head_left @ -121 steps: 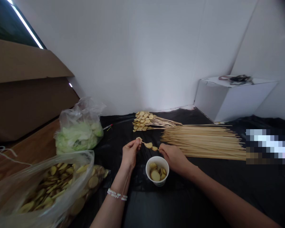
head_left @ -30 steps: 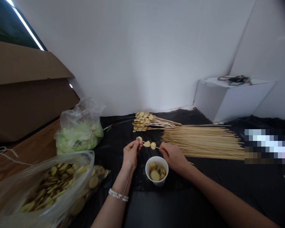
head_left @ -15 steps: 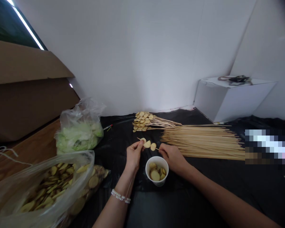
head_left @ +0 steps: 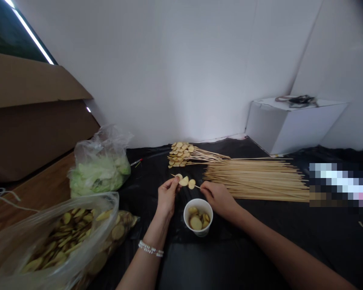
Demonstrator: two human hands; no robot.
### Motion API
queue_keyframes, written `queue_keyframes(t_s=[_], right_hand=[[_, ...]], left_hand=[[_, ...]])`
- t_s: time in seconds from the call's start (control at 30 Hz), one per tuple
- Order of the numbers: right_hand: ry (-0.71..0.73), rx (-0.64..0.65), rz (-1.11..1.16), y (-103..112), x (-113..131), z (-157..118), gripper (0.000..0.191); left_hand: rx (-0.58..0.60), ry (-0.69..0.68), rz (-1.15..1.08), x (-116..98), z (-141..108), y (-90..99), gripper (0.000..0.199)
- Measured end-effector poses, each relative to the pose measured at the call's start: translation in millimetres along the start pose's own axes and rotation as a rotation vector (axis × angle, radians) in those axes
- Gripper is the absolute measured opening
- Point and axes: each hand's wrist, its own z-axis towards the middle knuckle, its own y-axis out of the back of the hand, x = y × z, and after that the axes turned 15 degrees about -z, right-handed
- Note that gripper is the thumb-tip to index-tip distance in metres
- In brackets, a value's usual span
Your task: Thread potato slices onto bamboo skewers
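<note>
A thin wooden skewer (head_left: 197, 187) lies across the space between my hands, several potato slices (head_left: 184, 181) threaded near its far-left end. My left hand (head_left: 166, 198) pinches the leftmost slice between thumb and fingers, and the skewer's tip sticks out beyond it. At the other end, my right hand (head_left: 219, 198) has its fingers closed around the skewer; the rest of the stick is hidden by that hand. Just below the hands stands a white paper cup (head_left: 199, 232) with loose potato slices inside.
Behind my hands lie finished potato skewers (head_left: 180, 154), beside a wide pile of bare skewers (head_left: 260, 179). Left are an open plastic bag (head_left: 113, 201) of potato slices and a bag of pale green vegetable (head_left: 99, 175). A white box (head_left: 266, 127) stands back right.
The view has shifted slightly, so everything sits a little further left. The potato slices have slid a touch away from my right hand along the skewer. Both hands keep their grip.
</note>
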Motion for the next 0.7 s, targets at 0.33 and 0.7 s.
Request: queue_keyframes(t_s=[0.33, 0.7], right_hand=[[-0.115, -0.060, 0.135, 5, -3, 4, 0.016], [-0.188, -0.014, 0.301, 10, -3, 7, 0.020]], left_hand=[[-0.001, -0.040, 0.060, -9, -5, -6.1, 0.038], [0.604, 0.124, 0.242, -51, -30, -15.0, 0.014]])
